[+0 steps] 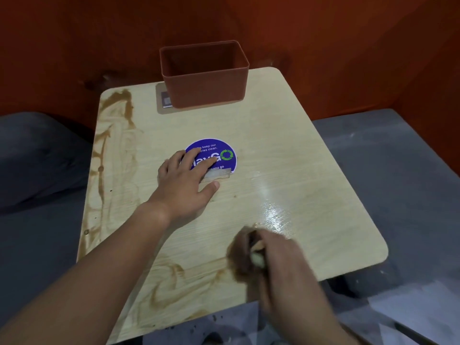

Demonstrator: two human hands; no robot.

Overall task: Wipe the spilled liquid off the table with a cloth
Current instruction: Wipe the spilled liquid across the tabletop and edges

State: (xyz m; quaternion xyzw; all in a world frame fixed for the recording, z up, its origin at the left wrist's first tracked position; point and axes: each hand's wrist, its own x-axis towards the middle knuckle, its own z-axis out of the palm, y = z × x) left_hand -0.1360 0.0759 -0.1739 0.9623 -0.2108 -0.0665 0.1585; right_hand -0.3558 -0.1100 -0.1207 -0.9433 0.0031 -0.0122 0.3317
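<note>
The left hand (183, 181) is laid flat on the light wooden table (286, 150), with its fingers spread out over the edge of the round purple sticker (216, 155). Nearer than the sticker and to its right, a wet, brown-stained cloth (242, 255) is gripped by the right hand (281, 265), whose fingers are curled tight around it, though this part is blurred. Brown spilled liquid (117, 135) is seen in streaks far left of the sticker and near the front edge, and an orange-brown plastic box (205, 75) is seen behind the sticker.
</note>
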